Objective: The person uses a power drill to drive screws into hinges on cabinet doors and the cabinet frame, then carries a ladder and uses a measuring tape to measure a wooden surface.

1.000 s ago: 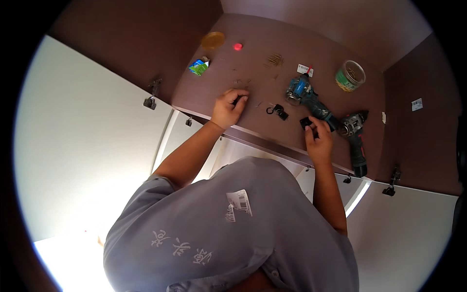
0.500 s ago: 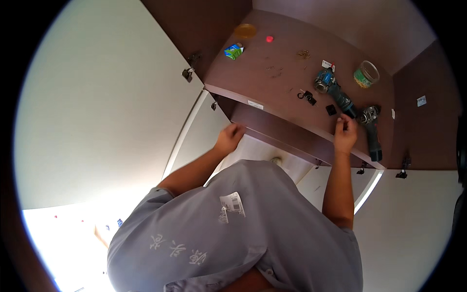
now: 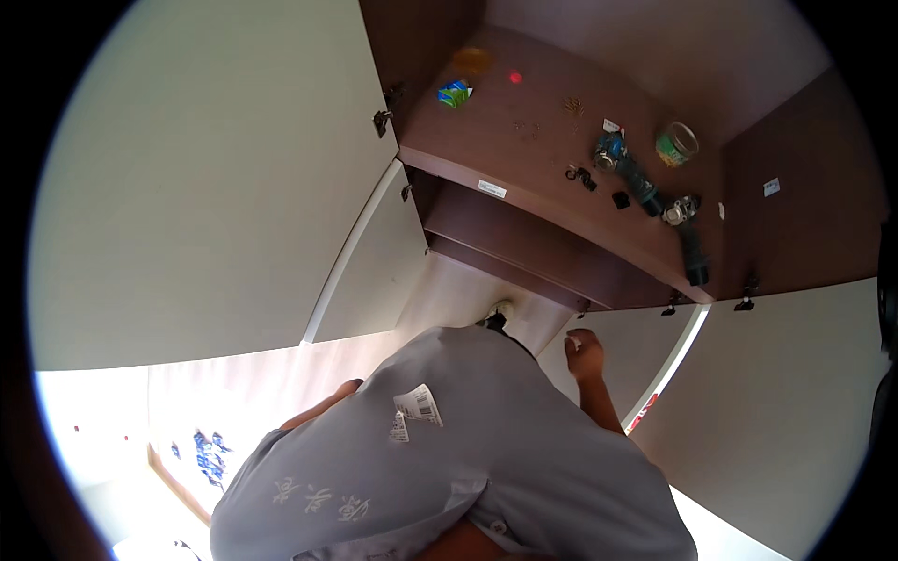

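My right hand (image 3: 586,353) is below the cabinet's front edge, beside the lower right door. Its fingers are curled together, with a small pale bit at the fingertips that is too small to name. My left hand (image 3: 352,385) hangs low beside my shirt, its fingers mostly hidden. Neither hand touches the brown cabinet shelf (image 3: 552,201). At the right of that shelf lie a blue-and-black cordless drill (image 3: 636,179) and a second cordless drill (image 3: 690,234). Near them are a small black block (image 3: 620,200) and several black hinge-like pieces (image 3: 582,178).
A clear jar (image 3: 676,144) stands behind the drills. Loose screws (image 3: 573,107), a red cap (image 3: 514,78), a blue-green carton (image 3: 455,93) and an amber lid (image 3: 472,62) lie farther left. A large pale door (image 3: 215,187) hangs open at left, another door (image 3: 795,374) at right.
Both hands have drawn back and down from the shelf front toward my body. My right hand has left the spot beside the drills. The view has shifted, and the left door stands at a different angle.
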Demonstrator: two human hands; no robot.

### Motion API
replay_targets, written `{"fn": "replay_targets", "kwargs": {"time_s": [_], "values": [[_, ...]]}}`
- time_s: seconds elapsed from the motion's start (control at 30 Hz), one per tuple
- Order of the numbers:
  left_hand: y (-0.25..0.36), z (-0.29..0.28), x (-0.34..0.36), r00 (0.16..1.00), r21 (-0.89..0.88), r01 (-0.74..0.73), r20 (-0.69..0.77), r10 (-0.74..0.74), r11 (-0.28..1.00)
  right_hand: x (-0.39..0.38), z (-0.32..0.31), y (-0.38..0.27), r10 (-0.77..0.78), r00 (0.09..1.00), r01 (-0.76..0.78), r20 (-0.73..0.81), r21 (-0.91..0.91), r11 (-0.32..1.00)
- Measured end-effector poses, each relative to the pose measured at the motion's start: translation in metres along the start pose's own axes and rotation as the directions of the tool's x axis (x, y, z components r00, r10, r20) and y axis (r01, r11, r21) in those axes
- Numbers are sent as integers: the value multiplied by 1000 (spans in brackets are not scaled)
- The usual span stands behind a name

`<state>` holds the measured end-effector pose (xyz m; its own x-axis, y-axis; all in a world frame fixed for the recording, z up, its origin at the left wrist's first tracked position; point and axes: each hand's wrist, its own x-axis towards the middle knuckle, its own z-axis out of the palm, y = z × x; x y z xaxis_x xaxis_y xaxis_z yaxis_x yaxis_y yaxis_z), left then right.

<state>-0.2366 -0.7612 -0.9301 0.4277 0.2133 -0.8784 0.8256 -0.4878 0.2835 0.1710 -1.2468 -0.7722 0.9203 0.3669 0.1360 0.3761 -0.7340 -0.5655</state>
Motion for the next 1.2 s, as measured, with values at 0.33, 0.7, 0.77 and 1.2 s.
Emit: {"fn": "replay_targets", "kwargs": {"time_s": [0.33, 0.7, 0.77, 1.2], "values": [[146, -77, 5, 888, -122, -353, -355, 291, 928, 149, -46, -55, -37, 970, 97, -242, 241, 966], [360, -156, -53, 693, -158, -696, -402, 598, 700, 229, -93, -40, -67, 912, 185, -405, 260, 948], [404, -180, -63, 602, -41, -757, -432, 671, 653, 243, -102, -31, -134, 898, 225, -419, 175, 958], [627, -255, -51, 149, 301, -877, -570, 808, 374, 266, -97, -17, -171, 933, 179, -317, -4, 984]]}}
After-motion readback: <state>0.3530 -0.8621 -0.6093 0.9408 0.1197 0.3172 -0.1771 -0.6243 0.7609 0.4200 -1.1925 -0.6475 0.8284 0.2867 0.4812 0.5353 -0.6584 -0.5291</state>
